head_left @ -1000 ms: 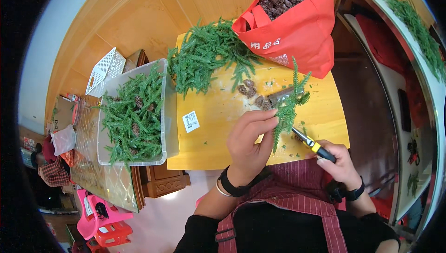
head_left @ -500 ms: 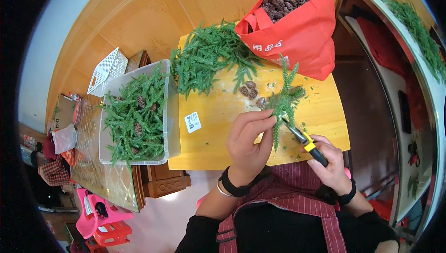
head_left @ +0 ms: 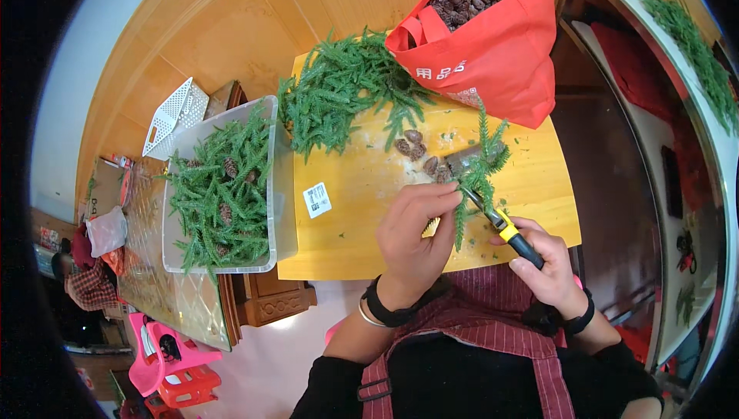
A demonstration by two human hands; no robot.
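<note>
While sprig (head_left: 483,173) stays pinched, pliers (head_left: 506,228) sit closer.

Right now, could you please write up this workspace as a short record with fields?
Left hand: left hand pinching a green sprig
Right hand: right hand gripping black-and-yellow pliers, tip at the sprig near the left fingertips
Work surface: yellow table
On table: loose cones; white label; heap of greenery
Red bag: red bag at the far right, holding brown cones
Clear bin: clear bin at left, holding greenery and cones
</note>
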